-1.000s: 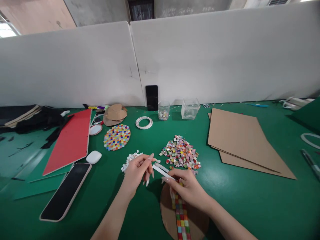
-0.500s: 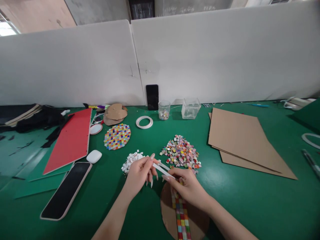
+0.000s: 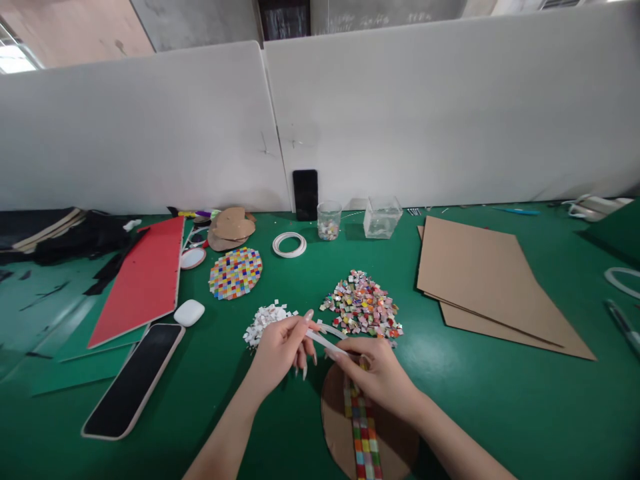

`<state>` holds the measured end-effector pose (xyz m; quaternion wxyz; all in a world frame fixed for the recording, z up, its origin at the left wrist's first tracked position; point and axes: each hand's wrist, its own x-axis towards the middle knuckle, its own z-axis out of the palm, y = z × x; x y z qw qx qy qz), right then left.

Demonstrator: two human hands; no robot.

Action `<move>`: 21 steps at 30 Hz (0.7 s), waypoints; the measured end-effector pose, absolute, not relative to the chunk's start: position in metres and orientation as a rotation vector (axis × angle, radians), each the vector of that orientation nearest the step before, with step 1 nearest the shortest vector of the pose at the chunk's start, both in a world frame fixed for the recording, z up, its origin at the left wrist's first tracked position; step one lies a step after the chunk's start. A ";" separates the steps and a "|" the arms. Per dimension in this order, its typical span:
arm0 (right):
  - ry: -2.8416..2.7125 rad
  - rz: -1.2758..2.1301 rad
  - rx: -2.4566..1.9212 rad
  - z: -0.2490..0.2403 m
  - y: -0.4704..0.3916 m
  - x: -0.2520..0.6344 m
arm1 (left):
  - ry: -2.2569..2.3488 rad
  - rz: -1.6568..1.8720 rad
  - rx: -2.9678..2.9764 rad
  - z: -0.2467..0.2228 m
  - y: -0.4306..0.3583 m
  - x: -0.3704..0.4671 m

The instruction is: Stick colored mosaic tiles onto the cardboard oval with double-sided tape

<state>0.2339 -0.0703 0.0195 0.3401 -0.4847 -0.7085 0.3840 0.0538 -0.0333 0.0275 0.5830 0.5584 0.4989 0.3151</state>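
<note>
Between my two hands stretches a thin white strip (image 3: 324,341), with a second stretch of it curving just behind. My left hand (image 3: 286,347) pinches its left end between thumb and fingers, beside a pile of small white pieces (image 3: 264,321). Thumb and fingers of my right hand (image 3: 376,373) are closed on its right part. Below my right hand lies a round cardboard disc (image 3: 336,420) bearing rows of coloured square tiles (image 3: 366,440); the hand hides the disc's upper part. A heap of loose coloured tiles (image 3: 361,305) lies just beyond my right hand.
A tile-covered disc (image 3: 235,273), a white coil (image 3: 289,245), a cup (image 3: 329,221) and a clear box (image 3: 382,219) stand or lie farther back. Cardboard sheets (image 3: 480,267) are at right; a phone (image 3: 134,381), white case (image 3: 189,313) and red board (image 3: 143,280) at left.
The strip between my hands has bowed slightly, its rear stretch now curving more. Both hands keep their grip and have hardly moved.
</note>
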 end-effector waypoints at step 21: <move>-1.838 0.987 -1.294 0.019 -0.070 0.234 | 1.160 0.686 1.370 0.036 -0.036 0.056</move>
